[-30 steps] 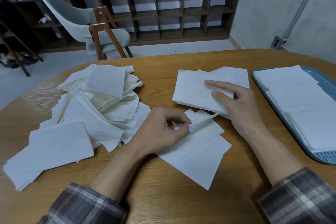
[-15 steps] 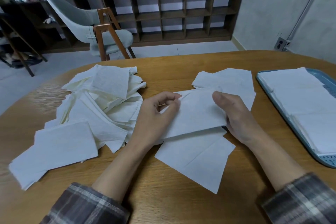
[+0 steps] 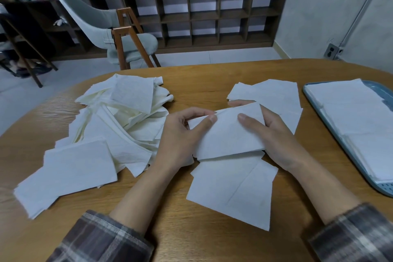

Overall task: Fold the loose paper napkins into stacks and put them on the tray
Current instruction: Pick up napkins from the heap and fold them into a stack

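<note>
I hold a folded stack of white napkins (image 3: 227, 134) just above the table between both hands. My left hand (image 3: 180, 134) pinches its left end with thumb and fingers. My right hand (image 3: 272, 136) grips its right end, thumb on top and fingers behind. Below it a flat unfolded napkin (image 3: 231, 189) lies on the table. A loose pile of napkins (image 3: 119, 121) spreads to the left. More folded napkins (image 3: 274, 95) lie behind my right hand. The blue tray (image 3: 331, 134) at the right edge carries stacks of folded napkins (image 3: 361, 117).
The round wooden table (image 3: 202, 78) fills the lower view. Beyond its far edge stand a grey chair with wooden legs (image 3: 119, 36) and a low dark shelf unit (image 3: 212, 13) with plants on top.
My left hand let go of the lower napkin's corner and joined my right hand on the folded stack. The stack was lifted off the table and drawn toward me.
</note>
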